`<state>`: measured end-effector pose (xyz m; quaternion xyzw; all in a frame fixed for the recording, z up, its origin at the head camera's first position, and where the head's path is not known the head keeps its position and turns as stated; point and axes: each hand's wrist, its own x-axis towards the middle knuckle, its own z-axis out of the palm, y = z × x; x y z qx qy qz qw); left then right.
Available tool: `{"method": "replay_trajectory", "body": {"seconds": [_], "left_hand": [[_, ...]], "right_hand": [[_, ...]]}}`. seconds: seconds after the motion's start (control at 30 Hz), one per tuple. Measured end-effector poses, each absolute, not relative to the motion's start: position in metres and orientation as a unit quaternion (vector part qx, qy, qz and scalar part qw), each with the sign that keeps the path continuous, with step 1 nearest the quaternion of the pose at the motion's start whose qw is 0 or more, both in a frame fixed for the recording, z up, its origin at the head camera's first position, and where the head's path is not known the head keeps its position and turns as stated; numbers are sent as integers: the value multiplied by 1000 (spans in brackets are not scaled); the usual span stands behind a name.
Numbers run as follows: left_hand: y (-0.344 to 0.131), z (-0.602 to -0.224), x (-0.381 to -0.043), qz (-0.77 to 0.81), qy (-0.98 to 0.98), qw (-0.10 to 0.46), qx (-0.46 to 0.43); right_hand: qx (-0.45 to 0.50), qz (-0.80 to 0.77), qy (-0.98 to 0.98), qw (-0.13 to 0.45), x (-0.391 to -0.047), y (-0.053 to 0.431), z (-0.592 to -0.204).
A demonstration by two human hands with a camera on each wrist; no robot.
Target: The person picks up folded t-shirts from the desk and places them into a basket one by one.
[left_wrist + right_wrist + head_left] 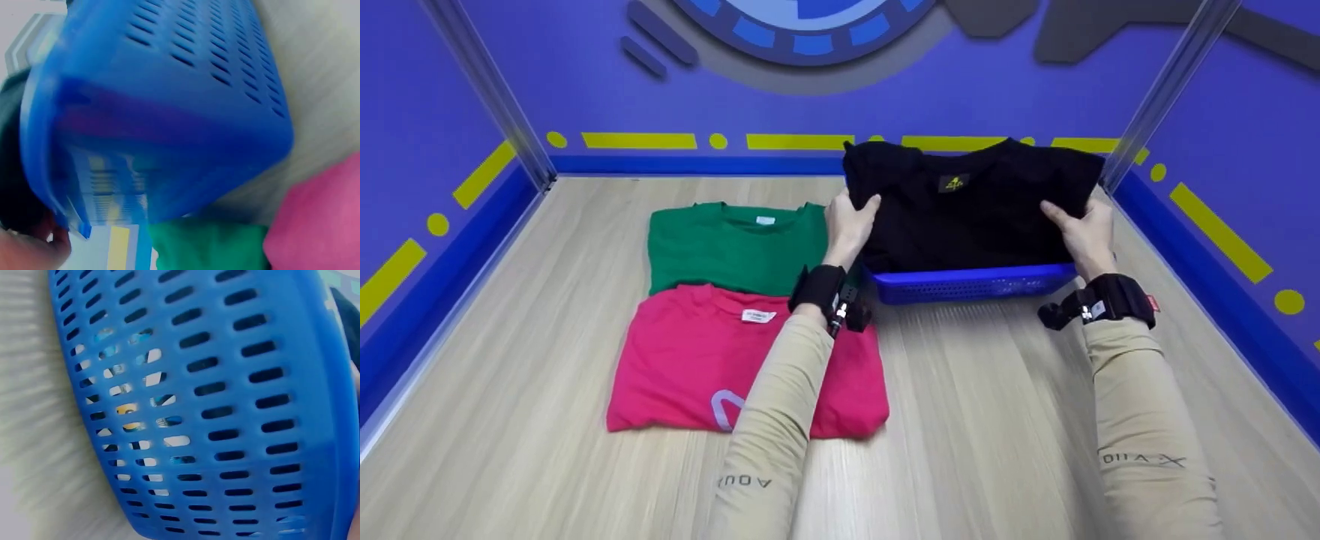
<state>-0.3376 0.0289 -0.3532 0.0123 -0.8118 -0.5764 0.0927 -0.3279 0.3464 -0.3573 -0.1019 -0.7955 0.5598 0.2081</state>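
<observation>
A folded black T-shirt (960, 217) with a small yellow-marked neck label lies tilted over a blue perforated basket (975, 286), covering most of its opening. At the shirt's left side my left hand (851, 225) grips the cloth, thumb on top; its other fingers are mostly hidden. My right hand (1089, 232) holds the opposite side the same way. From the left wrist, that hand shows beside the dark cloth at the basket rim (36, 140). The right wrist view is mostly filled by the slotted basket wall (225, 410).
Left of the basket lie a folded green T-shirt (735, 251) and, nearer me, a folded pink T-shirt (682, 360) that overlaps its lower edge. All rest on a wood-grain table (975, 420). Blue panels (997, 90) enclose the back and both sides.
</observation>
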Motion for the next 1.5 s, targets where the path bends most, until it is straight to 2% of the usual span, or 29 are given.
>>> {"method": "replay_trajectory", "body": {"seconds": [0.23, 0.43, 0.53, 0.7, 0.83, 0.97, 1.13, 1.23, 1.5], "left_hand": [[31, -356, -334, -570, -820, 44, -9], [34, -366, -332, -514, -857, 45, -8], [33, -369, -332, -506, -861, 48, -9], [29, -373, -330, -510, -857, 69, -10], [26, -376, -327, -503, -856, 115, -29], [23, -378, -321, -482, -859, 165, -55], [19, -378, -309, -464, -863, 181, -85], [16, -376, -301, -461, -864, 173, -104], [6, -372, -281, -467, -859, 137, -157]], "right_hand": [[-74, 495, -852, 156, -326, 350, -359], [-46, 456, -884, 97, -326, 349, -360], [-59, 425, -899, 87, -326, 348, -359], [-92, 381, -912, 118, -326, 346, -358], [-106, 369, -908, 171, -326, 342, -359], [-92, 369, -892, 243, -324, 338, -360], [-43, 361, -880, 305, -320, 333, -359], [-3, 366, -879, 304, -316, 326, -356], [64, 353, -897, 258, -296, 297, -347]]}}
